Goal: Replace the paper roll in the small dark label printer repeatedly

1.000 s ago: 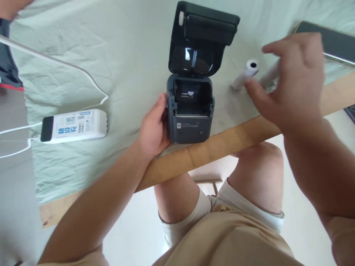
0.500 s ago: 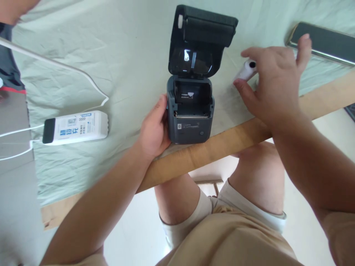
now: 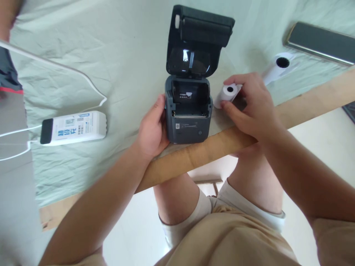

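Note:
A dark portable label printer (image 3: 191, 125) lies near the table's front edge with its lid (image 3: 198, 40) swung up and back. Its paper bay is bare inside. My left hand (image 3: 152, 127) grips the printer's left side, thumb along the edge. To the right of the printer, my right hand (image 3: 251, 103) has its thumb and forefinger around a small white paper roll (image 3: 226, 94), whose dark core hole faces up. Behind that hand stands a bigger white paper roll (image 3: 277, 68), partly hidden by the fingers.
A dark phone-like slab (image 3: 323, 42) lies at the far right. On the left sits a white power bank (image 3: 77, 129) with white cables (image 3: 69, 68). A wooden strip (image 3: 194, 155) edges the green tablecloth (image 3: 133, 55). Part of another person's arm (image 3: 7, 18) shows at top left.
My right hand has moved left and toward me with the small roll, closer to the printer. The larger roll has come into sight behind it. My left hand keeps holding the printer.

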{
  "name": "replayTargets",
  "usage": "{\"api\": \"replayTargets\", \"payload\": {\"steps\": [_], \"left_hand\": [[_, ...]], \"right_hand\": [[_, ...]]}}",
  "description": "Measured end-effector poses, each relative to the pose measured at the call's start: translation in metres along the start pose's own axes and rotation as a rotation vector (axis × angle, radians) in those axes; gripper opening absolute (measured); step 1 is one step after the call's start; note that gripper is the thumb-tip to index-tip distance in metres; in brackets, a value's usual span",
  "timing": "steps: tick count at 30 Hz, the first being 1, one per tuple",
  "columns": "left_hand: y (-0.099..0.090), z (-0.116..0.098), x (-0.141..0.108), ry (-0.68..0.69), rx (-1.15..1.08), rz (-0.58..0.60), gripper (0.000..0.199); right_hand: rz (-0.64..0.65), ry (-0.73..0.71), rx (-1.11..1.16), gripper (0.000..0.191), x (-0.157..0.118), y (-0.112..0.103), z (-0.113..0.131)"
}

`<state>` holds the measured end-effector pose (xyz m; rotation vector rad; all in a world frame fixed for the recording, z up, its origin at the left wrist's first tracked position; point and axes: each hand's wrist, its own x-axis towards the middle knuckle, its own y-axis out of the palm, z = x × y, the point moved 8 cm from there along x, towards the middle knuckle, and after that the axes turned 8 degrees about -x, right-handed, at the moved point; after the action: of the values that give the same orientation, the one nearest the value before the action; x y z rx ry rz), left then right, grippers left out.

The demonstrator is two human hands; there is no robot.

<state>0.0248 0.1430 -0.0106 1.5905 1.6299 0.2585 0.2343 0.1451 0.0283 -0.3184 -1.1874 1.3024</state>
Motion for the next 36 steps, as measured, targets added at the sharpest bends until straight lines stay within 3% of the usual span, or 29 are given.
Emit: {"api": "replayTargets", "payload": {"steps": [5, 9, 11, 14, 17, 21, 26, 31, 36], "left_hand": [[0.0, 0.0, 0.0, 0.005, 0.019, 0.035, 0.043], [-0.002, -0.001, -0.002, 0.032, 0.064, 0.105, 0.018], [-0.003, -0.001, -0.004, 0.027, 0.067, 0.138, 0.016], [-0.005, -0.002, -0.004, 0.025, 0.079, 0.153, 0.017], [-0.002, -0.003, -0.003, 0.053, 0.119, 0.21, 0.017], [-0.001, -0.004, 0.0, 0.112, 0.169, 0.247, 0.026], [-0.001, -0.005, 0.002, 0.14, 0.231, 0.254, 0.032], [0.001, -0.004, 0.0, 0.121, 0.274, 0.296, 0.037], [-0.002, -0.006, 0.004, 0.155, 0.258, 0.315, 0.049]], "right_hand": [[0.046, 0.053, 0.083, 0.038, -0.001, 0.003, -0.007], [0.051, 0.109, 0.141, 0.038, -0.004, 0.008, -0.02], [0.008, 0.105, 0.188, 0.038, -0.003, 0.004, -0.019], [-0.145, 0.029, 0.226, 0.04, 0.001, -0.015, 0.002], [-0.264, -0.066, 0.209, 0.04, 0.011, -0.033, 0.042], [-0.114, -0.201, 0.074, 0.011, 0.031, -0.018, 0.083], [0.059, -0.273, -0.097, 0.012, 0.036, 0.011, 0.08], [-0.087, -0.34, -0.028, 0.016, 0.021, -0.001, 0.09], [-0.111, -0.412, 0.07, 0.011, 0.004, 0.002, 0.097]]}}
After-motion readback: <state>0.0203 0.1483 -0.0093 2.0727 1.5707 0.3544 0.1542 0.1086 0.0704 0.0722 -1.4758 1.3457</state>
